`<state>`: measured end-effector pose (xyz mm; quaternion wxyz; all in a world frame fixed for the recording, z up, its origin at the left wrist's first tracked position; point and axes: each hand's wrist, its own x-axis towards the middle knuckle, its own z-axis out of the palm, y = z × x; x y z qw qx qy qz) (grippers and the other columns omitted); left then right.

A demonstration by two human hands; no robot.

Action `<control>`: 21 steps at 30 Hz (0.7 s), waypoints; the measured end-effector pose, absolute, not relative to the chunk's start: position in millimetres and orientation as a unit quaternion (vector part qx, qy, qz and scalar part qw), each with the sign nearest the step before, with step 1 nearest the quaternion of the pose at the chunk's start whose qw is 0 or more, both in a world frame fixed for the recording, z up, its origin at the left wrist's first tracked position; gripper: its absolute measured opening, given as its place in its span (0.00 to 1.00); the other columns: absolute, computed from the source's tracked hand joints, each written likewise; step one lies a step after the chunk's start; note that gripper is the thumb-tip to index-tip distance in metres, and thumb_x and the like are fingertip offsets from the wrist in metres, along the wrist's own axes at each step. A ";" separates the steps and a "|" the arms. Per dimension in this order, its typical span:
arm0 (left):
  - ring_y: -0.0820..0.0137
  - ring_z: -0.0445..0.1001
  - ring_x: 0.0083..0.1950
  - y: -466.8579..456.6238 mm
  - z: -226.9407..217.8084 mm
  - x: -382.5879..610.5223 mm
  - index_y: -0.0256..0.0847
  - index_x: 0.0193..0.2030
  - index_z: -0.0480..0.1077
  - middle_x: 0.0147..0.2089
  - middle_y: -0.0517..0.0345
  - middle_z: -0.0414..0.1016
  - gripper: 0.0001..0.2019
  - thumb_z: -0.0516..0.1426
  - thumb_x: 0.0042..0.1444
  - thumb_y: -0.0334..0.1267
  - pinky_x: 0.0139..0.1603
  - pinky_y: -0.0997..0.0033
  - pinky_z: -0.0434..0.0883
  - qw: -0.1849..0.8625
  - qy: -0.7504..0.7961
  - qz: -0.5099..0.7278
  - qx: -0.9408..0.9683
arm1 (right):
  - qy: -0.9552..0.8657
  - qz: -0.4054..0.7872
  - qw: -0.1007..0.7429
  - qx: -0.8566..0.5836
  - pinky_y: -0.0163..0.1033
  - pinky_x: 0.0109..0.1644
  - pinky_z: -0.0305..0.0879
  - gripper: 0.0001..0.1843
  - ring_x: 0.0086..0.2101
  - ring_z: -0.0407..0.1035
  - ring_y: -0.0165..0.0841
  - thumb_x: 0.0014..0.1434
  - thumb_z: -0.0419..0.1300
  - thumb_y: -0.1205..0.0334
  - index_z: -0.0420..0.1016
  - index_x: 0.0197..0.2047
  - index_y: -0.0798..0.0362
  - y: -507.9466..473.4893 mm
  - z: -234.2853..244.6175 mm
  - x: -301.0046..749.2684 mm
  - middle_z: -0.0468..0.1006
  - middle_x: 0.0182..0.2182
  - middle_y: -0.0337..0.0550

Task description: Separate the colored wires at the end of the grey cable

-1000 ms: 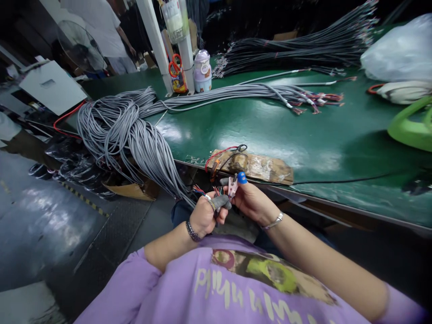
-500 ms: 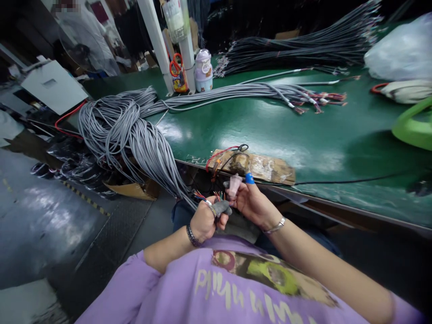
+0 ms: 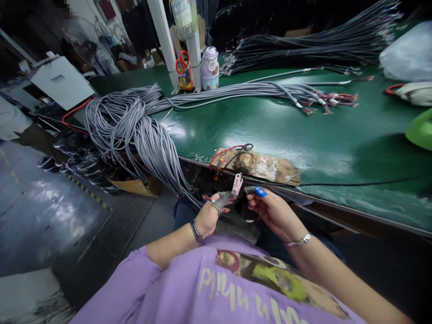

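My left hand (image 3: 209,213), with grey covers on its fingers, is closed in a pinch at the lower end of a pink clip (image 3: 237,183). Thin coloured wires (image 3: 207,198) stick out beside its knuckles, near the grey cables (image 3: 168,155) that hang over the bench edge. Just to the right, my right hand (image 3: 270,207) has its fingertips pressed together; blue tape wraps the thumb. Whatever lies between those fingertips is too small to make out. A short thin wire with a white end (image 3: 250,221) shows below them.
A worn wooden block (image 3: 266,167) with red and black leads lies at the front edge of the green bench (image 3: 337,135). Behind are bundled black cables (image 3: 303,49), a lilac bottle (image 3: 210,68) and orange-handled scissors (image 3: 182,63). A plastic bag (image 3: 408,51) sits far right.
The pink clip was at my right hand's fingers and is now at my left fingertips. My right hand has drawn off to the right. The whole view has shifted slightly.
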<state>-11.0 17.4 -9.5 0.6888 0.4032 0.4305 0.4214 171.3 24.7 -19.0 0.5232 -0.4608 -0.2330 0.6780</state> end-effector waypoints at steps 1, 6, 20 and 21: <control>0.66 0.75 0.48 17.0 -8.5 -11.1 0.39 0.47 0.72 0.49 0.47 0.78 0.18 0.56 0.58 0.50 0.37 0.75 0.66 0.683 0.434 0.421 0.409 | -0.243 0.668 0.525 -0.469 0.32 0.28 0.66 0.20 0.25 0.66 0.26 0.41 0.73 0.46 0.78 0.30 0.51 23.0 -16.5 172.0 0.76 0.27 0.39; 0.76 0.70 0.21 12.8 -3.2 -12.9 0.36 0.40 0.70 0.34 0.52 0.78 0.16 0.54 0.58 0.49 0.20 0.78 0.57 0.681 0.441 0.316 0.491 | -0.386 0.614 0.491 -0.482 0.33 0.25 0.59 0.17 0.22 0.60 0.26 0.47 0.70 0.47 0.78 0.31 0.51 11.1 -3.0 172.1 0.72 0.23 0.38; 0.72 0.71 0.29 4.6 -16.8 -15.8 0.36 0.39 0.71 0.32 0.56 0.74 0.08 0.56 0.51 0.32 0.32 0.72 0.71 0.589 0.436 0.272 0.624 | -0.657 0.398 0.376 -0.518 0.37 0.31 0.62 0.10 0.26 0.64 0.32 0.56 0.58 0.54 0.72 0.30 0.52 1.7 18.0 139.6 0.73 0.25 0.41; 0.72 0.71 0.28 3.7 -13.9 -15.8 0.36 0.41 0.70 0.32 0.57 0.74 0.09 0.58 0.52 0.34 0.30 0.73 0.71 0.609 0.436 0.276 0.602 | -0.636 0.428 0.383 -0.516 0.37 0.31 0.62 0.11 0.26 0.65 0.32 0.56 0.59 0.53 0.71 0.30 0.52 3.1 16.1 142.3 0.74 0.25 0.41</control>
